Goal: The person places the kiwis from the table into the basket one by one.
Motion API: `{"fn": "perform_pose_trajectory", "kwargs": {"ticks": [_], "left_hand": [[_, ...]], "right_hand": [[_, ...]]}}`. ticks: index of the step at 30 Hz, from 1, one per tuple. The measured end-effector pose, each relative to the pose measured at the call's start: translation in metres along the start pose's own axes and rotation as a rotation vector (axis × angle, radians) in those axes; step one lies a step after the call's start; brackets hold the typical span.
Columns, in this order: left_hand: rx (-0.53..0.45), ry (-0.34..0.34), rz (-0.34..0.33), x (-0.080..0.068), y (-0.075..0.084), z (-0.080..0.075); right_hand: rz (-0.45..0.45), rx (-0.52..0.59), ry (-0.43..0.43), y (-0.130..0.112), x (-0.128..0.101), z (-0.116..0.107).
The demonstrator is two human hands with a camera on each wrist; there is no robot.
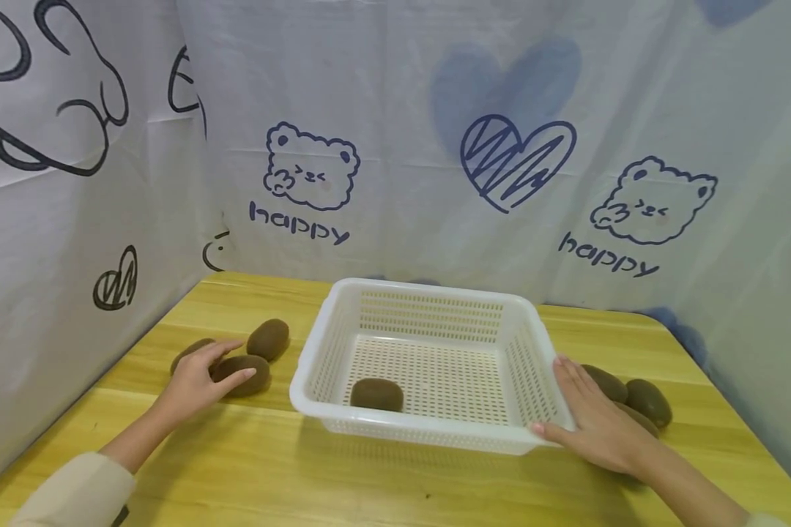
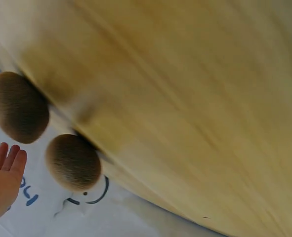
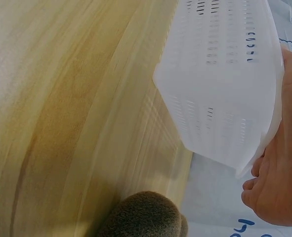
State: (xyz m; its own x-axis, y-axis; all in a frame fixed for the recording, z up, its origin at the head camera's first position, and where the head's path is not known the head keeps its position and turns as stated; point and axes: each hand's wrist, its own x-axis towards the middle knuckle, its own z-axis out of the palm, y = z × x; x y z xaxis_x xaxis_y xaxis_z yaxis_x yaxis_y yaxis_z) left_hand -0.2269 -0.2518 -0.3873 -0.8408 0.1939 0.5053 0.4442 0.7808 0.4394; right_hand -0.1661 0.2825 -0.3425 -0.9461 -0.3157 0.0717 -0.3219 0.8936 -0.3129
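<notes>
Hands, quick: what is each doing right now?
Left hand: open, fingers resting on a kiwi.
Right hand: open, flat against the basket side, holding nothing.

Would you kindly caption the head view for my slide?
Left hand on a kiwi; right hand steadies the white basket.

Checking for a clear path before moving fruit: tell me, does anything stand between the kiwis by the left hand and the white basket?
Nothing visible: bare table lies between the kiwis under the left hand and the basket.
</notes>
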Motion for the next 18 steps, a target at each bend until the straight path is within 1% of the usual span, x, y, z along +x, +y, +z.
{"fn": "perform_pose_trajectory", "kwargs": {"ticks": [3,8,13,18], "left_hand": [[0.016,-0.010,0.002,-0.002,-0.007,0.001],[0.007,-0.056,-0.035,-0.004,-0.016,0.002],[-0.016,-0.102,-0.072,-0.005,-0.021,0.002],[-0.018,-0.132,-0.093,-0.005,-0.024,0.003]], "right_hand": [[0.004,0.005,-0.005,0.000,-0.001,0.000],[0.014,0.014,-0.019,-0.002,0.000,-0.001],[0.017,0.005,-0.014,-0.002,-0.001,0.000],[0.005,-0.015,0.008,-0.001,-0.001,0.001]]}}
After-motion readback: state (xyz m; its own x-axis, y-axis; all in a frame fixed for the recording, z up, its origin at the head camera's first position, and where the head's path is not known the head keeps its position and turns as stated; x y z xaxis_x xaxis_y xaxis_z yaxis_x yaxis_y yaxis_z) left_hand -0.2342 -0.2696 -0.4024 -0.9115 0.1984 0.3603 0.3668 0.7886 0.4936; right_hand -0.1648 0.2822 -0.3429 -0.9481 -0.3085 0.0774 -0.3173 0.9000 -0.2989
